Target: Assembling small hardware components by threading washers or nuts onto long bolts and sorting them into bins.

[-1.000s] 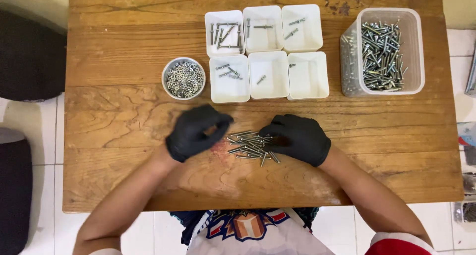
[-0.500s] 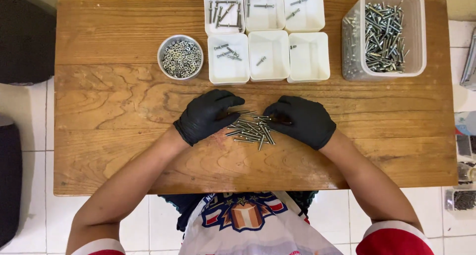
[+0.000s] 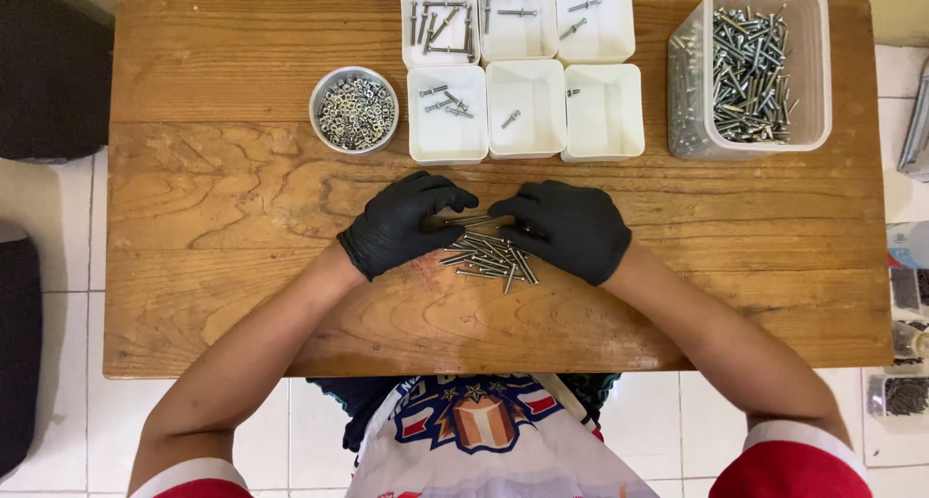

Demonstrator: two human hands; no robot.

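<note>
Both gloved hands have drawn closer together over the loose screws since the earlier frames, and the fingertips now nearly meet above the pile

Far beyond the left fingers, up and to the left, a round metal bowl holds small nuts. The left hand, in a black glove, lies palm down on the wooden table, fingers curled inward; its fingertips pinch or touch one end of a long screw, though I cannot tell whether it is truly gripped. Just below and between both sets of fingertips lies the pile of screws, touching the table, partly under the right palm. Beyond the fingertips stand six white trays in two rows, some with a few screws in them. The right hand, also black-gloved, rests with fingers bent toward the left hand, its fingertips at the other end of the same long screw; the hold itself is hidden. Far up and to the right of the right fingers stands a clear plastic tub full of screws
</note>
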